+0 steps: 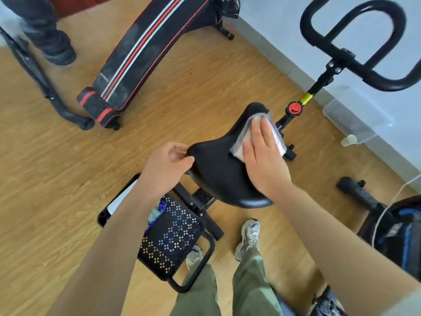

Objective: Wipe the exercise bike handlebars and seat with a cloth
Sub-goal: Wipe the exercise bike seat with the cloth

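The right hand (264, 158) lies flat, grip spread, pressing a grey-and-white cloth (245, 133) onto the black bike seat (216, 174) near its nose at 1 o'clock. The left hand (166, 167), at the seat's 9 o'clock, pinches its edge; the handlebars (355, 42) stand at 2 o'clock.
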